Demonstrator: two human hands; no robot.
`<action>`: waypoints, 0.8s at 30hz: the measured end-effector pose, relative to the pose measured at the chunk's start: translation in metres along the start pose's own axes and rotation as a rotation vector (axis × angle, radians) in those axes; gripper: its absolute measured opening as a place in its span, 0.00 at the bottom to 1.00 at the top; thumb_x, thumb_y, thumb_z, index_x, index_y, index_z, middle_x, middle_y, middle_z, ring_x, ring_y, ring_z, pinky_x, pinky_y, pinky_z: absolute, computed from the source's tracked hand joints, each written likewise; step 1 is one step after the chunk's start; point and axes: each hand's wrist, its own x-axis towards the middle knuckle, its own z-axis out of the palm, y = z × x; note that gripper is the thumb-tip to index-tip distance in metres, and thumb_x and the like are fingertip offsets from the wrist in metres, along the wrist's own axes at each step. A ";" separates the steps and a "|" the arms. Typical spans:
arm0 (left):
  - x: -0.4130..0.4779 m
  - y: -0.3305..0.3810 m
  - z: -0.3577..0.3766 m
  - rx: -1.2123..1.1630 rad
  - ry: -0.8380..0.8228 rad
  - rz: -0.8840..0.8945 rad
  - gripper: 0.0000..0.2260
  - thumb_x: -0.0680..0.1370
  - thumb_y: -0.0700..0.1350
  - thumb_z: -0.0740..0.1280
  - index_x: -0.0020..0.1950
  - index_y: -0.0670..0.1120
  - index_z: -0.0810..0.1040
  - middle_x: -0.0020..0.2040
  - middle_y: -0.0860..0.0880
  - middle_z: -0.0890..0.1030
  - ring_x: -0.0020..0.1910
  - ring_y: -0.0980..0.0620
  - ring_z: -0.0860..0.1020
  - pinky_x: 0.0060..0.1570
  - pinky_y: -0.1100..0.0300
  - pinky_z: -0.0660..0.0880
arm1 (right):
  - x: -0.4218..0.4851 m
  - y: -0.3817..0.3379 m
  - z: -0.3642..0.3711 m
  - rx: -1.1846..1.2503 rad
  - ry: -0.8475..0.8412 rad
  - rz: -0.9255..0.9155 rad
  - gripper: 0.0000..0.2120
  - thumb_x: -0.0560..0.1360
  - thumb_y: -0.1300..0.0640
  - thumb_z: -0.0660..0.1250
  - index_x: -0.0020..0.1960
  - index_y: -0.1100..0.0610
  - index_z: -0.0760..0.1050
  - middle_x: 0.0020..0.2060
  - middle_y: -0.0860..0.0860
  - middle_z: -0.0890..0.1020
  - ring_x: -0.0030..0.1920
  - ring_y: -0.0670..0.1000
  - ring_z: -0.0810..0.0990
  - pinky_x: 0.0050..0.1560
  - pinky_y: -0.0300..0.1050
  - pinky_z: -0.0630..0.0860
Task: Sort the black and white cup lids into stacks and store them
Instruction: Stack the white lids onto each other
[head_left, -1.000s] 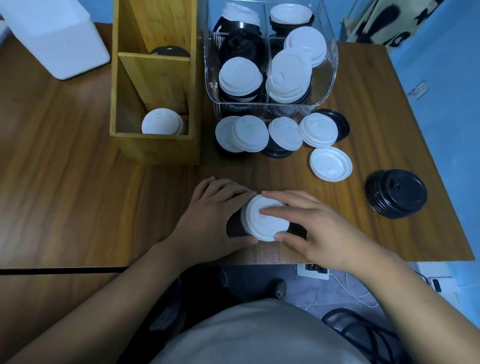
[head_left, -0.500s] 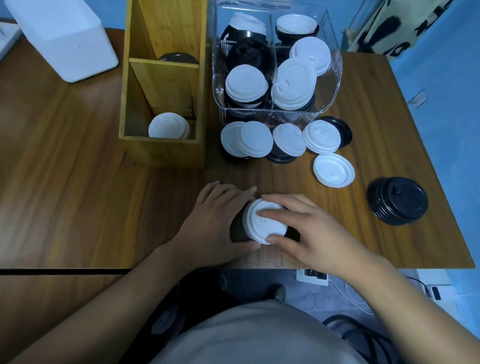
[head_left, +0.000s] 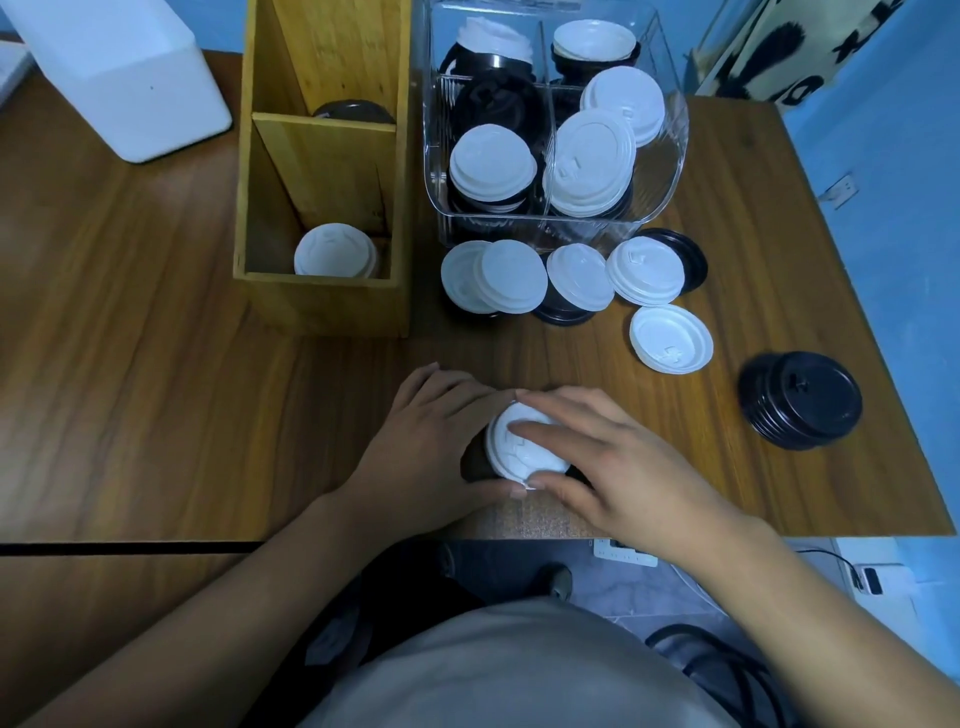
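Head view.

- Pile (head_left: 519, 448): white lid on top, dark shape beneath, probably black lids; count not tellable. Set on worktop (head_left: 130, 338) at its near edge, right of box (head_left: 322, 306) and nearer.
- Left hand (head_left: 415, 447): grasping pile's left side, fingers curled round it, thumb at near rim.
- Right hand (head_left: 618, 467): grasping pile from the right, fingers laid over the top, thumb at near rim.
- Box: wooden, two compartments. White lids (head_left: 335, 251) in near one, black lid (head_left: 353, 110) in far one.
- Bin (head_left: 670, 171): clear, just right of box; black and white lids mixed inside.
- Loose lids (head_left: 514, 275): right of box, mostly white overlapping black.
- Single lid (head_left: 670, 339): white, further right of box, lying apart.
- Black stack (head_left: 802, 399): far right of box, well apart.
- Tub (head_left: 119, 78): white, left of box.

Step in hand, as judged: parting white from black within pile.
- Pin the lower lids with the left hand.
- Lift the white lid by its rim, peeling from one side; avoid pressing the centre, as thin plastic probably flexes and nests tight.
- Keep colours apart afterwards.

Writing: none readable. Raised marks on lids too faint. Black brush strokes on sheet (head_left: 769, 52), far right of box, illegible.
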 end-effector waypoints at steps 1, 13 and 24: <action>0.000 0.000 0.000 0.002 0.001 0.004 0.36 0.70 0.68 0.74 0.69 0.46 0.78 0.62 0.51 0.80 0.65 0.48 0.75 0.71 0.43 0.65 | 0.000 0.000 0.000 -0.011 -0.010 -0.001 0.20 0.81 0.48 0.67 0.70 0.56 0.75 0.76 0.49 0.68 0.72 0.53 0.68 0.66 0.51 0.74; 0.005 0.009 -0.004 0.106 0.025 0.005 0.33 0.72 0.70 0.69 0.64 0.46 0.80 0.62 0.50 0.80 0.65 0.47 0.75 0.73 0.44 0.63 | -0.004 0.007 -0.019 0.037 0.048 0.112 0.19 0.83 0.48 0.64 0.72 0.53 0.72 0.74 0.44 0.71 0.75 0.46 0.67 0.73 0.51 0.68; 0.014 -0.004 -0.019 0.130 -0.149 -0.001 0.43 0.70 0.78 0.64 0.72 0.47 0.74 0.69 0.51 0.76 0.71 0.51 0.71 0.78 0.47 0.57 | -0.022 0.055 -0.041 -0.253 0.278 0.262 0.10 0.80 0.63 0.64 0.59 0.57 0.80 0.48 0.50 0.80 0.49 0.57 0.79 0.57 0.48 0.70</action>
